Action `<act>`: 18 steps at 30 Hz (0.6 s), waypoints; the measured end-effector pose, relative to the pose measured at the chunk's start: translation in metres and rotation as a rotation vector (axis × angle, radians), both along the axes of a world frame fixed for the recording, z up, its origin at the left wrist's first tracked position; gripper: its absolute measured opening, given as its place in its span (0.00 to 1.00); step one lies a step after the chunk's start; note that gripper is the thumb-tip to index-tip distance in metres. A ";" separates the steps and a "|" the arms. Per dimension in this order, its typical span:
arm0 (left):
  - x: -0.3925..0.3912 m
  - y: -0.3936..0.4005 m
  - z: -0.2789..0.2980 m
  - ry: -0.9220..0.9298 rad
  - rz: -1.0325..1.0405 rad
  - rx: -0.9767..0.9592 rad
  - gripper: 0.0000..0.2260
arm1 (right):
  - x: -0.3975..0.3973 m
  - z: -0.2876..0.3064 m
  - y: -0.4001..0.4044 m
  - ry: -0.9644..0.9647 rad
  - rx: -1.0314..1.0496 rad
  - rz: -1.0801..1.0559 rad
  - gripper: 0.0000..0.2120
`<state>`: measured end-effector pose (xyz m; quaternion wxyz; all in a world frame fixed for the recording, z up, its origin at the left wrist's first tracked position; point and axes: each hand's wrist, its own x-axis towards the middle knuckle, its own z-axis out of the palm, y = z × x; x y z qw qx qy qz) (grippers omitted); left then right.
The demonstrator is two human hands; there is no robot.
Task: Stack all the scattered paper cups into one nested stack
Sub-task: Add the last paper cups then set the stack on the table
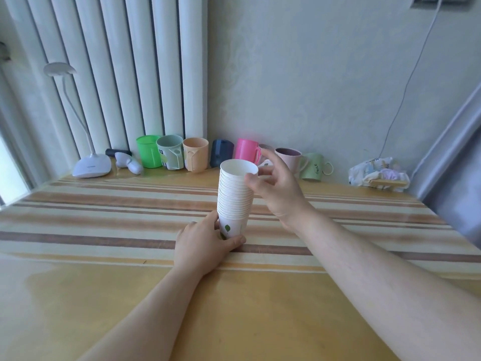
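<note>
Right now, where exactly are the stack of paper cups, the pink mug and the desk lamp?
paper cup stack (235,196): head view, on the ribbed rims midway up.
pink mug (246,149): head view, on its side wall.
desk lamp (91,166): head view, on its flat white base.

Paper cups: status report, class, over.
Left hand grips the paper cup stack at its base. Right hand open, thumb near the rim. No loose cups visible.

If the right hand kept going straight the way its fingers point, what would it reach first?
Probably the pink plastic mug in the row along the wall; the right hand has its fingers aimed up and back toward it, though depth is unclear.
</note>
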<state>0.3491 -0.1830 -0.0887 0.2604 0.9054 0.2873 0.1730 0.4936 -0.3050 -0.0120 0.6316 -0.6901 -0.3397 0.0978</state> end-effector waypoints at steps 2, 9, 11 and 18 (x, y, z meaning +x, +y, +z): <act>-0.001 0.002 -0.004 -0.018 0.014 -0.008 0.25 | 0.010 -0.010 -0.004 0.121 0.002 -0.015 0.27; 0.006 0.009 -0.007 -0.022 0.023 -0.048 0.25 | 0.101 -0.045 0.032 0.107 -0.281 -0.340 0.16; 0.008 0.010 -0.008 -0.020 0.029 -0.045 0.25 | 0.121 -0.048 0.051 0.138 -0.309 -0.347 0.20; 0.010 0.012 -0.012 -0.023 0.045 -0.018 0.25 | 0.190 -0.058 0.105 0.133 -0.474 -0.389 0.43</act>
